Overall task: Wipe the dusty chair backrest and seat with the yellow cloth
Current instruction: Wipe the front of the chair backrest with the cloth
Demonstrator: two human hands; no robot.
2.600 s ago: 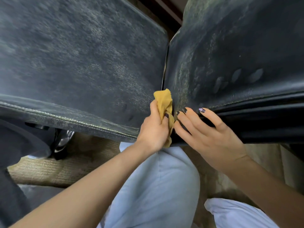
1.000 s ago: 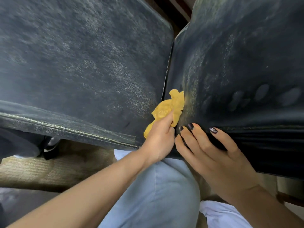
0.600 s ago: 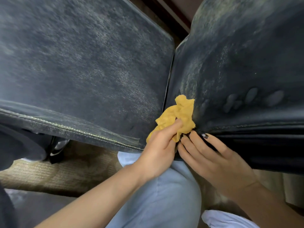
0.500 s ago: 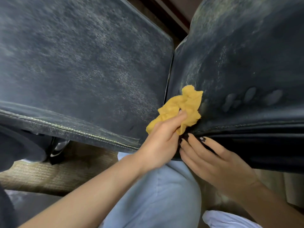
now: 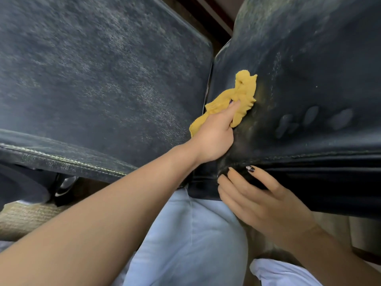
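— Since half a second ago, what moved?
— Up the right-hand chair seat (image 5: 309,69) went the left hand (image 5: 214,135), farther from the front edge, fingers clamped on the yellow cloth (image 5: 237,98), pressing it to the dusty surface near that seat's left edge.
— And the right hand (image 5: 266,205)?
— Fingers spread apart, holding nothing, resting against the seat's front edge. Finger-shaped marks (image 5: 309,120) show in the dust beyond. Left of the gap lies a second dusty seat (image 5: 92,79).

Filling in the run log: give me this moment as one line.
left hand: presses yellow cloth on right dusty chair | right hand: open, braces its front edge | left chair: dusty
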